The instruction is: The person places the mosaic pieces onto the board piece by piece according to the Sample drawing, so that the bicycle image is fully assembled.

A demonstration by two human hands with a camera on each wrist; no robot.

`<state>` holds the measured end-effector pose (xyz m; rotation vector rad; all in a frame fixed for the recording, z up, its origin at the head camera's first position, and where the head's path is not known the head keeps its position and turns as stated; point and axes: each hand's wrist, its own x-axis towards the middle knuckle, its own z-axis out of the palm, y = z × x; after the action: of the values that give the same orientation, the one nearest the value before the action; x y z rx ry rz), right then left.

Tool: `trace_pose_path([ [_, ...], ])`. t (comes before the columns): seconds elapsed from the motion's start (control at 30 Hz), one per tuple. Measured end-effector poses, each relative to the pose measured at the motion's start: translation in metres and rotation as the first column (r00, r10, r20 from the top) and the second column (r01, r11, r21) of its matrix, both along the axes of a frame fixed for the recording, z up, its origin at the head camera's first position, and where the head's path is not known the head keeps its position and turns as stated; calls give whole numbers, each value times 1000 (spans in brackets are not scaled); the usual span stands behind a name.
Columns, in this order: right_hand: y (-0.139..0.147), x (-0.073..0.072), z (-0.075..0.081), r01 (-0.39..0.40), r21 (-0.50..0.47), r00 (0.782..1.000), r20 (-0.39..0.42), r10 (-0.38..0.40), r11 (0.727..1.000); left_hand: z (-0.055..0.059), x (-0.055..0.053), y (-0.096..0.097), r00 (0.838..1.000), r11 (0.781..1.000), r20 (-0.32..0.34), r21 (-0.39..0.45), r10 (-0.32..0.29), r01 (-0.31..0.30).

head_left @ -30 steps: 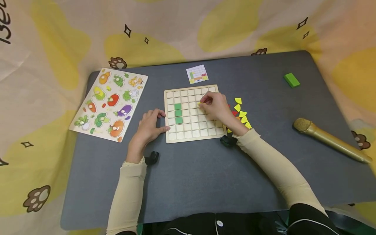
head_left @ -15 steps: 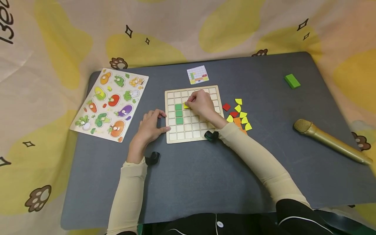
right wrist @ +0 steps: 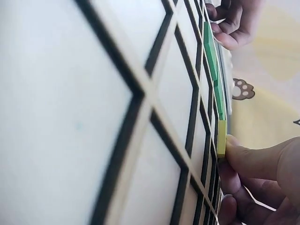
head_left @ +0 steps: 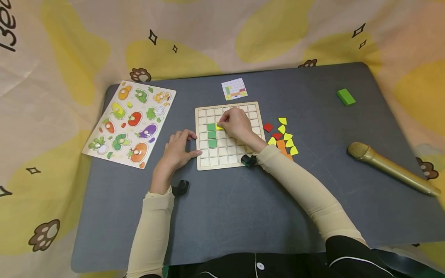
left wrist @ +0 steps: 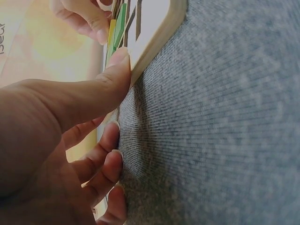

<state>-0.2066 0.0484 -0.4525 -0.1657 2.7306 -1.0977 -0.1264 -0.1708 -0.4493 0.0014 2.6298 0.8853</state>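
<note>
A pale wooden grid board (head_left: 222, 151) lies flat on the grey table. Three green square tiles (head_left: 212, 134) stand in a column in its left part. The right hand (head_left: 239, 125) pinches a yellow tile (head_left: 219, 127) over the cell right of the top green one; in the right wrist view the yellow tile (right wrist: 221, 138) is between thumb and fingers at the board. The fingers hide its full shape. At the board's left edge rests the left hand (head_left: 176, 150), its thumb (left wrist: 101, 89) touching the rim and its other fingers loosely bent on the table.
Right of the board lie yellow tiles (head_left: 290, 143), red tiles (head_left: 268, 127) and orange tiles (head_left: 280, 143). A pattern card (head_left: 234, 88) is behind it. A vegetable puzzle (head_left: 128, 123) sits at left; a green block (head_left: 345, 97) and gold microphone (head_left: 393, 168) at right.
The right hand has moved left across the board with the yellow tile, to beside the top green tile, then stayed nearly still. The left hand keeps its place.
</note>
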Motion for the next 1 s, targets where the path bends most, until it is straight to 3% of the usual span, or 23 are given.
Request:
trace_pose_path([
  [0.23, 1, 0, 1, -21, 23, 1000, 0, 21, 1000, -1, 0, 1, 1000, 1000, -2, 1, -1, 1],
  [0.47, 19, 2, 6, -20, -28, 1000, 4, 20, 999, 0, 1, 0, 1000, 1000, -9, -2, -3, 3],
  [0.77, 73, -2, 7, 101, -44, 995, -18, -102, 994, 0, 1, 1, 1000, 1000, -9, -6, -4, 4],
  [1.0, 129, 6, 5, 151, -14, 989, -6, -151, 988, 0, 0, 1, 1000, 1000, -10, -11, -7, 6],
])
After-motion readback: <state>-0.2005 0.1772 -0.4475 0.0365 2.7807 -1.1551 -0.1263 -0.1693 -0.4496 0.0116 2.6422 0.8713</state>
